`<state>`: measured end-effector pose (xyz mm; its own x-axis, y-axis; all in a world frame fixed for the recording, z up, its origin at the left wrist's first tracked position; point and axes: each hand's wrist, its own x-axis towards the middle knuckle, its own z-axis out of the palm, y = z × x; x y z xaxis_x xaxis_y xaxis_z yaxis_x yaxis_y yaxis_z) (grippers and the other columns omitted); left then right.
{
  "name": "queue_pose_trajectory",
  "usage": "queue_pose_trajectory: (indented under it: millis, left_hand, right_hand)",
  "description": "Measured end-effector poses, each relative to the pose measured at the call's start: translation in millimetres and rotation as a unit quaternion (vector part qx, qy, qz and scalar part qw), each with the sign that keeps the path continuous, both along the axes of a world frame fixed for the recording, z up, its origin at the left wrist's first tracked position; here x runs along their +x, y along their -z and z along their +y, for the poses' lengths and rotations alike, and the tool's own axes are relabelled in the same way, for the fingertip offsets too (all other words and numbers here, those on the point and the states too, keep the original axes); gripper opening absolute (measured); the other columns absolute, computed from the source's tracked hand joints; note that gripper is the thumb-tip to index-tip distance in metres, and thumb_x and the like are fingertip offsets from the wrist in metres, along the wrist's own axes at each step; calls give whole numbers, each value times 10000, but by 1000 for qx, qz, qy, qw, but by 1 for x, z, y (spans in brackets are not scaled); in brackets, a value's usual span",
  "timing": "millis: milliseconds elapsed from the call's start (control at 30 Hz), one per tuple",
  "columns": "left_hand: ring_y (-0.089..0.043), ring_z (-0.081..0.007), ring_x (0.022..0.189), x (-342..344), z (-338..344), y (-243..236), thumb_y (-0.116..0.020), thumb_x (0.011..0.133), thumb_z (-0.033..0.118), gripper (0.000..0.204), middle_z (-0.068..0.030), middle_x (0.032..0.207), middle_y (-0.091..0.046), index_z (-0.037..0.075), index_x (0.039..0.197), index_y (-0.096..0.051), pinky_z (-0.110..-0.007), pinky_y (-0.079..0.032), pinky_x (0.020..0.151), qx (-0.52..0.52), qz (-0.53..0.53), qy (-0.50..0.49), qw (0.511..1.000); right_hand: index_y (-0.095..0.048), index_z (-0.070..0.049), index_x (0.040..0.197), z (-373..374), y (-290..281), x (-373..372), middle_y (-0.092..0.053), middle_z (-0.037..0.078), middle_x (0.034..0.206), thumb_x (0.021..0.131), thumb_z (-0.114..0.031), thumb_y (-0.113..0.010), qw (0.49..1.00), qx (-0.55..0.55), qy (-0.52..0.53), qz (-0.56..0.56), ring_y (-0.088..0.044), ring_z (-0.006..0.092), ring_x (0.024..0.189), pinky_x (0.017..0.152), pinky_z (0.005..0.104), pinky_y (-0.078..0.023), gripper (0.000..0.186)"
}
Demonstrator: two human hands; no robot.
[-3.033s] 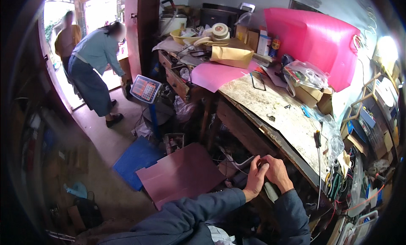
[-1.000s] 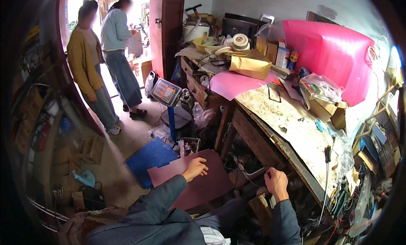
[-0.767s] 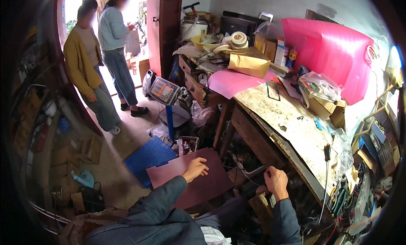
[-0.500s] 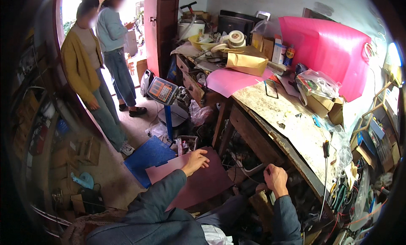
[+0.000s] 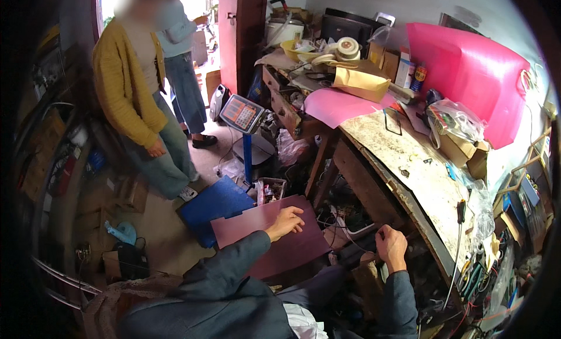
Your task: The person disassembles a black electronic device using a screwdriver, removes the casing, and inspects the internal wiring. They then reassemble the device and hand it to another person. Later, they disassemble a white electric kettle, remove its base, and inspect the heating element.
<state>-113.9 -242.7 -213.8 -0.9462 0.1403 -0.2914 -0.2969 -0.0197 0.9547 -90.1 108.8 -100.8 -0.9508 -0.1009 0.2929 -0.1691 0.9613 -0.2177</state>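
Mauve sheet (image 5: pixel 297 245) is lying below and around the left hand (image 5: pixel 285 223), its far edge meeting a blue panel (image 5: pixel 213 209). It is looking thin and smooth, so it is probably offering little weight, some flex and a slippery face; a bare edge or corner is seeming the safest hold. The left fingers are hanging loosely bent and slightly apart, with nothing showing between them; I cannot tell if they are touching the sheet. The right hand (image 5: pixel 392 247) is holding a curled shape near the workbench (image 5: pixel 403 155); I cannot tell if its fingertips are pinching anything. The bench is showing a pale, stained top, and a screwdriver (image 5: pixel 461 211) is lying near its edge. Beyond the sheet, a scale (image 5: pixel 242 114) is standing, and 2 people (image 5: pixel 125 82) are standing by a dark red door (image 5: pixel 252 41).
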Motion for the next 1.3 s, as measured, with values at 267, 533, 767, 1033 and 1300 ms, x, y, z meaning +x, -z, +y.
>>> queue_pose_trajectory:
  millis: [267,533,767,1033,1300]
  left_hand:
    - [-721,-194,766,-6,-3,7,-577,983,77,432,-143,999,-712,-27,1394,-494,-305,-569,635,11,14,-12,1000]
    - [-712,-180,785,-8,-4,-24,-571,981,64,606,-142,1008,-711,42,1541,-340,-298,-566,668,-20,74,-17,997]
    - [-711,-173,787,-7,-2,-16,-559,981,54,612,-144,999,-705,32,1546,-326,-294,-563,657,-36,91,-11,995]
    - [-717,-195,757,-3,-10,3,-571,983,51,609,-165,1000,-707,30,1538,-320,-297,-566,651,-30,54,-21,998]
    - [-719,-203,771,-45,-27,-29,-554,985,43,592,-171,1000,-707,20,1529,-323,-315,-581,668,-39,126,-25,991]
  right_hand:
    - [-683,-56,877,0,3,-6,-686,231,797,843,-194,-694,1000,-9,-4,-3,-687,423,805,689,509,-548,143]
    - [-699,-69,908,-3,-4,-3,-709,187,796,871,-196,-701,999,0,6,-33,-694,394,767,677,483,-550,132]
    - [-709,-88,915,-1,-5,-2,-712,190,805,865,-199,-709,999,-6,-4,-41,-698,396,774,684,484,-552,122]
    - [-696,-77,896,0,2,-7,-709,200,820,864,-236,-693,999,-21,1,-33,-703,412,806,698,499,-557,162]
    - [-668,-57,867,1,0,-4,-698,197,795,856,-209,-689,999,-29,-11,-30,-693,408,801,686,500,-549,155]
